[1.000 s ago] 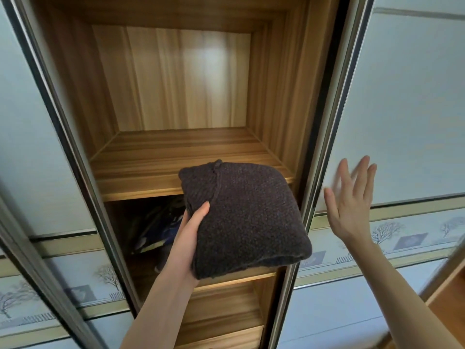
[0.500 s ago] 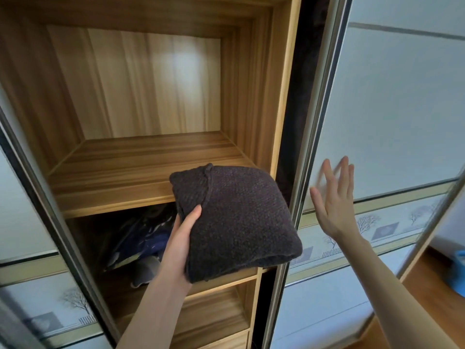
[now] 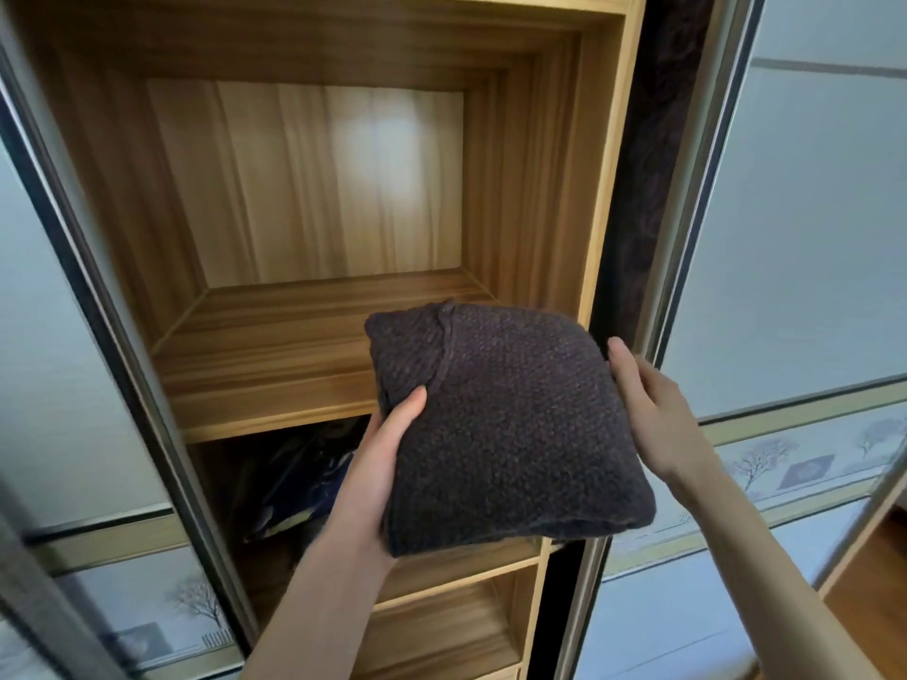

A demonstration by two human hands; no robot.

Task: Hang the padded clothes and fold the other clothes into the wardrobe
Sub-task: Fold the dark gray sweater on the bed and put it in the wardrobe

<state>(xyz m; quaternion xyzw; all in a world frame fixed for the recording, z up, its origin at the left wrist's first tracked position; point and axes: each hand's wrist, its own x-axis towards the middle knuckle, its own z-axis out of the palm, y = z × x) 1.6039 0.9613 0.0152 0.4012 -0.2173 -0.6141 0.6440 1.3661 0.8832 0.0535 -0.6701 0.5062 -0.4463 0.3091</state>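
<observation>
A folded dark brown knitted sweater (image 3: pixel 505 429) is held up in front of the open wooden wardrobe (image 3: pixel 603 188). My left hand (image 3: pixel 378 463) grips its left edge, thumb on top and fingers underneath. At the sweater's right edge my right hand (image 3: pixel 648 409) holds it, thumb at the upper corner. The sweater hangs just before the front lip of a bare wooden shelf (image 3: pixel 275 385).
Below that shelf lies a crumpled dark blue garment (image 3: pixel 299 483) in a lower compartment. More small shelves (image 3: pixel 441 625) sit under it. Pale sliding doors (image 3: pixel 795 238) with metal frames flank the opening on both sides. Wooden floor (image 3: pixel 873 576) shows at the lower right.
My right hand left the sliding door on the right and took hold of the sweater's right edge. The view has moved closer to the shelf.
</observation>
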